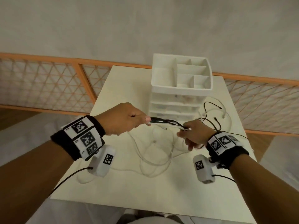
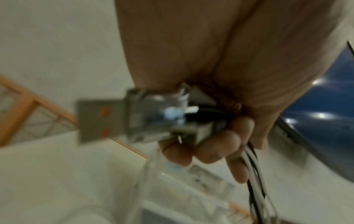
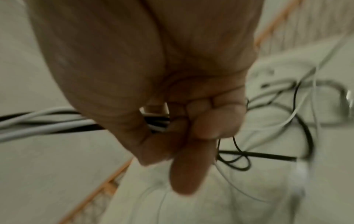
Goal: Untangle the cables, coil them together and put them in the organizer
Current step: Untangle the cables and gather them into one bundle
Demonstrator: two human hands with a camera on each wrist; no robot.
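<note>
Cables (image 1: 166, 122) ran as one black-and-white bundle, long axis left to right, held above the table (image 1: 129, 188) between my left hand (image 1: 119, 120), fingers curled round the plug ends, and my right hand (image 1: 194, 135), fingers curled round the strands. Loose tails trailed off past my right hand onto the table. Beyond them stood the organizer (image 1: 181, 88), nearer my right hand.

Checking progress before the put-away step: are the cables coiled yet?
Not coiled. Both hands stretch the cables straight; loose ends sprawl on the table.
</note>
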